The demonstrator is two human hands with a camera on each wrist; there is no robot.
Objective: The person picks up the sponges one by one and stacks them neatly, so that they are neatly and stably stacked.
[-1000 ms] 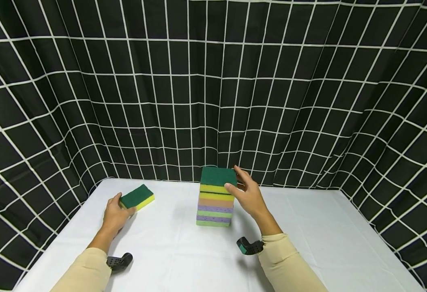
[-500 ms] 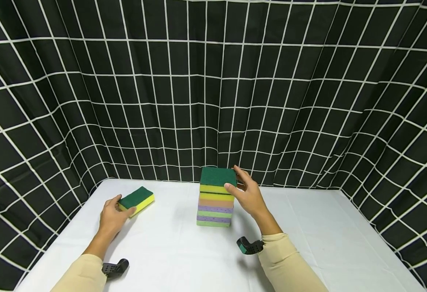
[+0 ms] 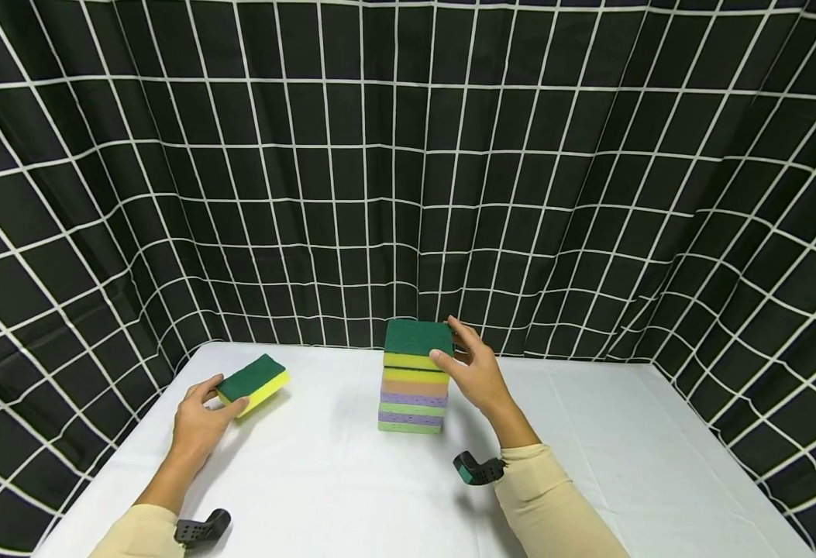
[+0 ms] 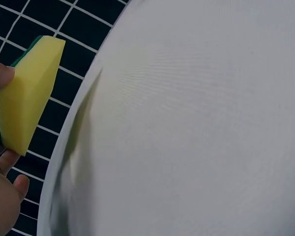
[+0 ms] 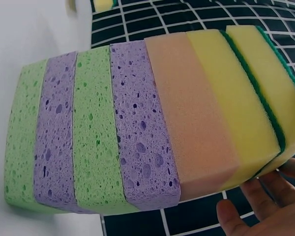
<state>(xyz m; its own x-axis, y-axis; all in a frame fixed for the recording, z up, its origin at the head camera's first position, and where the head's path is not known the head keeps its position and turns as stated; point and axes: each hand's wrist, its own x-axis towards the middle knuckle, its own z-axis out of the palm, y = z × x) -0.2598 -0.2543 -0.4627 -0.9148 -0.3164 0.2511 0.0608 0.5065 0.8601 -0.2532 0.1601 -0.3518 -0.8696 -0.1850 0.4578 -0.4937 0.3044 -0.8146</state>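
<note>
A scrub sponge (image 3: 253, 385), green on top and yellow beneath, is pinched by one end between the thumb and fingers of my left hand (image 3: 201, 418). It hovers slightly tilted above the table, its yellow foam (image 4: 29, 93) facing the left wrist camera. Mid-table stands a neat stack of sponges (image 5: 91, 132) in green, purple, orange and yellow layers. The top sponge (image 3: 418, 337) also has a green scouring face. My right hand (image 3: 477, 376) holds that sponge's right end, thumb at the near corner and fingers behind. Its lower fingers (image 5: 258, 199) are partly visible.
A white cloth covers the table (image 3: 338, 480). Black grid-patterned curtain (image 3: 408, 170) closes off the back and both sides. Each wrist wears a black camera mount, the left one (image 3: 202, 528) and the right one (image 3: 479, 470).
My left hand has drawn back toward the left and nearer to me, lifting the scrub sponge off the table. The right hand and the stack have stayed put.
</note>
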